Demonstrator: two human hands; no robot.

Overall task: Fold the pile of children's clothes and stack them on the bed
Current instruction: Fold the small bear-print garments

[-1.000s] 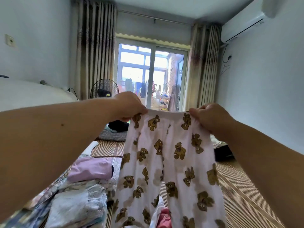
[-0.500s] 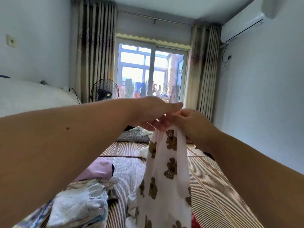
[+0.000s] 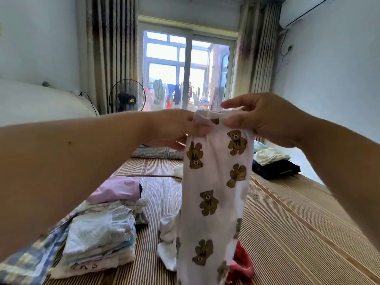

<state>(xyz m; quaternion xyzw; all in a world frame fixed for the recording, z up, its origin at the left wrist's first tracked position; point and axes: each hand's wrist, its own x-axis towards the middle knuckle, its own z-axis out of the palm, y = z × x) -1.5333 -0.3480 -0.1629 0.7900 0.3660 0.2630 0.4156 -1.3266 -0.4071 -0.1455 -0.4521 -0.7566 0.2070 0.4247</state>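
Lower left: folded stack of pastel children's clothes (image 3: 98,239). Centre: left hand (image 3: 174,130) fingers clamp the waistband of white bear-print cotton trousers (image 3: 213,192), hanging halved. Right hand (image 3: 265,118) pinches it too. Match leg seams, then lay flat on tan woven mat (image 3: 287,233), lower right.
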